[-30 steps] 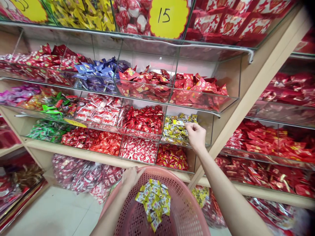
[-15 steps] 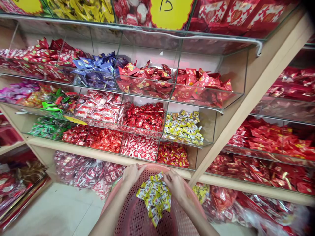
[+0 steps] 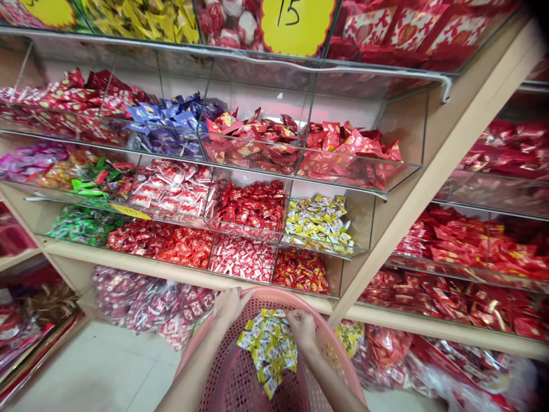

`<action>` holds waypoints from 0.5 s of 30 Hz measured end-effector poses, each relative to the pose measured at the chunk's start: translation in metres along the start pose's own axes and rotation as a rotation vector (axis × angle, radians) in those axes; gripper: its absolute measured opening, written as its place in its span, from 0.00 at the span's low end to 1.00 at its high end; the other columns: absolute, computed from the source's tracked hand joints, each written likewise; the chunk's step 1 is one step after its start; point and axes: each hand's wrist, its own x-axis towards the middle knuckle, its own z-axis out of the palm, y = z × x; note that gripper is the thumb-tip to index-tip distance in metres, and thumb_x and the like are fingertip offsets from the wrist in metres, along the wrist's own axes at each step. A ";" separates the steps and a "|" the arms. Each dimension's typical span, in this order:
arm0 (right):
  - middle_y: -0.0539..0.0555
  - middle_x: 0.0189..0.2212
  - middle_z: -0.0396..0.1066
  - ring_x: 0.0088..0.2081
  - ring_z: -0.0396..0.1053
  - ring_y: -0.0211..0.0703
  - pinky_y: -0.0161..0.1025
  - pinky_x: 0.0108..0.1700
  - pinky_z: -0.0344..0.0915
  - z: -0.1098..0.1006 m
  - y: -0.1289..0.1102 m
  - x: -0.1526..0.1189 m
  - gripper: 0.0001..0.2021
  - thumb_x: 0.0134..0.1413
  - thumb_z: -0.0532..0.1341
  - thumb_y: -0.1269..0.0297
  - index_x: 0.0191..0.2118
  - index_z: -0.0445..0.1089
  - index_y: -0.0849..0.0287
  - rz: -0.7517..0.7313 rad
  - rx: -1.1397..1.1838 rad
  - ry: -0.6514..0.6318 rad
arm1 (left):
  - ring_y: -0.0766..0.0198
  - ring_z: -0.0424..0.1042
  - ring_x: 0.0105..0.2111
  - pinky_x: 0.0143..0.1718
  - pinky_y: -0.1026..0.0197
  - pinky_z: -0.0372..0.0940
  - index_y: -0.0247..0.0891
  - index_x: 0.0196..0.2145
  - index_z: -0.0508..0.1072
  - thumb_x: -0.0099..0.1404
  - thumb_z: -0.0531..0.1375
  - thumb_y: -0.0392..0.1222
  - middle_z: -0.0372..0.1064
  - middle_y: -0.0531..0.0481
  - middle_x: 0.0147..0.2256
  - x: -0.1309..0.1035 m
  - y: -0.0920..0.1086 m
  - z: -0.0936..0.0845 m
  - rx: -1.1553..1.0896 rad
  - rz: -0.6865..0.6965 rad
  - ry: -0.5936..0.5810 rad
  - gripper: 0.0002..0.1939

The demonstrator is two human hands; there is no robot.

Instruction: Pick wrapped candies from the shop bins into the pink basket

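Observation:
A pink perforated plastic basket [image 3: 337,355] is in front of me, low in the view. My left hand [image 3: 229,306] is closed over its far left rim. Inside the basket lies a pile of small yellow-and-white wrapped candies [image 3: 270,349]. My right hand [image 3: 301,329] is over the basket, curled into a fist at the pile's upper right edge. Whatever its fingers hold, if anything, is hidden. Similar yellow-and-white candies [image 3: 319,223] fill a clear shelf bin above the basket.
Clear bins hold red candies [image 3: 251,206], blue packets [image 3: 171,120] and red packets [image 3: 351,151]. A yellow tag [image 3: 295,26] reads 15. A wooden upright [image 3: 412,229] divides the shelves. Bagged candies [image 3: 141,297] lie beneath the lowest board, above pale floor tiles [image 3: 115,366].
My right hand has moved slightly down and right, and its fingers have curled into a fist. The left hand stays on the rim. The view has shifted slightly.

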 end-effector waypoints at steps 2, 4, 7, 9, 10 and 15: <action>0.44 0.11 0.43 0.16 0.44 0.33 0.34 0.20 0.42 0.000 0.002 -0.002 0.14 0.37 0.51 0.58 0.13 0.44 0.53 0.034 0.034 0.022 | 0.54 0.72 0.37 0.38 0.60 0.62 0.36 0.35 0.73 0.59 0.37 0.68 0.73 0.38 0.34 0.000 0.001 -0.001 0.002 -0.005 -0.008 0.38; 0.44 0.10 0.44 0.15 0.45 0.33 0.34 0.20 0.43 0.000 0.006 -0.004 0.15 0.38 0.51 0.56 0.13 0.44 0.53 0.056 0.046 0.034 | 0.54 0.72 0.37 0.38 0.59 0.62 0.36 0.35 0.73 0.58 0.37 0.68 0.73 0.38 0.34 -0.001 0.002 -0.001 -0.001 -0.012 -0.015 0.38; 0.45 0.10 0.46 0.15 0.46 0.34 0.34 0.19 0.44 -0.001 0.014 -0.006 0.17 0.41 0.52 0.53 0.13 0.45 0.53 0.058 0.035 0.015 | 0.53 0.72 0.37 0.38 0.58 0.62 0.37 0.35 0.73 0.58 0.37 0.68 0.73 0.39 0.34 0.000 0.001 0.001 -0.006 -0.011 -0.007 0.38; 0.45 0.10 0.46 0.15 0.46 0.35 0.35 0.19 0.44 -0.003 0.016 -0.005 0.19 0.42 0.52 0.52 0.12 0.45 0.53 0.056 0.000 0.025 | 0.52 0.72 0.36 0.37 0.57 0.62 0.37 0.34 0.73 0.58 0.37 0.69 0.73 0.39 0.33 0.001 0.000 0.003 -0.012 -0.008 0.000 0.38; 0.45 0.10 0.46 0.15 0.47 0.35 0.35 0.19 0.44 -0.004 0.014 -0.004 0.19 0.43 0.53 0.52 0.12 0.46 0.54 0.047 -0.022 0.037 | 0.52 0.72 0.36 0.37 0.56 0.62 0.37 0.34 0.73 0.58 0.37 0.69 0.73 0.39 0.33 0.002 0.000 0.004 -0.016 -0.007 0.003 0.38; 0.45 0.12 0.51 0.18 0.51 0.34 0.33 0.21 0.48 -0.022 -0.037 0.006 0.19 0.49 0.53 0.53 0.14 0.53 0.57 -0.167 -0.008 0.016 | 0.52 0.72 0.37 0.38 0.56 0.62 0.37 0.34 0.73 0.58 0.37 0.68 0.73 0.39 0.32 0.004 -0.003 0.005 -0.032 -0.003 0.005 0.37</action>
